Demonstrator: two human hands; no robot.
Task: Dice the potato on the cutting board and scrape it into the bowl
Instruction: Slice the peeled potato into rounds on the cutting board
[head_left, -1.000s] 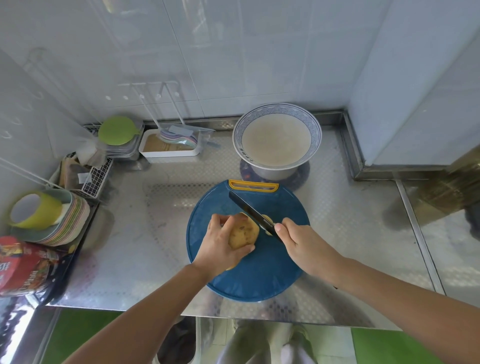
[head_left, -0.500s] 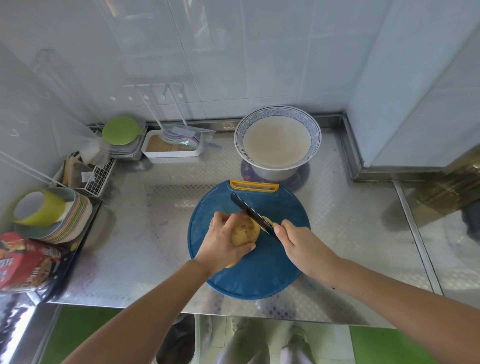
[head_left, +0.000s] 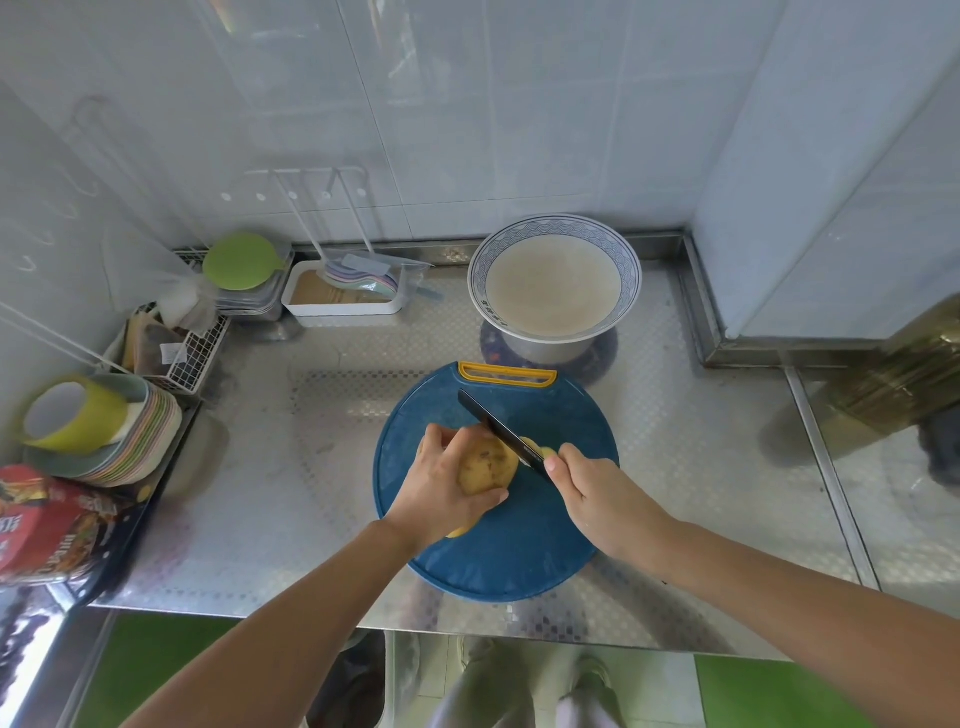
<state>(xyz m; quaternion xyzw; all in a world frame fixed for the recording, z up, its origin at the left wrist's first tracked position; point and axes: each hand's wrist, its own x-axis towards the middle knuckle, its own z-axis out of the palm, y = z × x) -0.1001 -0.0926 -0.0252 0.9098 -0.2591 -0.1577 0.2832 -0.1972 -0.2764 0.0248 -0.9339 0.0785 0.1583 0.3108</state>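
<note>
Two hands: left hand (head_left: 441, 486) gripped the brown-skinned potato (head_left: 485, 465); right hand (head_left: 605, 499) clasped the black knife (head_left: 501, 434).
Change: blade had sunk slightly deeper over the last second.
Meaning: first cut barely begun on the round blue cutting board (head_left: 519, 551); patterned bowl (head_left: 555, 283) awaited.

Bare counter (head_left: 322, 467) lies between board (head_left: 519, 551) and dishes (head_left: 130, 441).

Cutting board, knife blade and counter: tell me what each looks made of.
Cutting board: likely plastic, matte blue with faint speckles and a moulded yellow handle slot.
Knife blade: black and dull, so coated steel or ceramic; the look leaves it open.
Counter: stainless steel by its look, silvery and reflective, embossed with a fine checker pattern.
</note>
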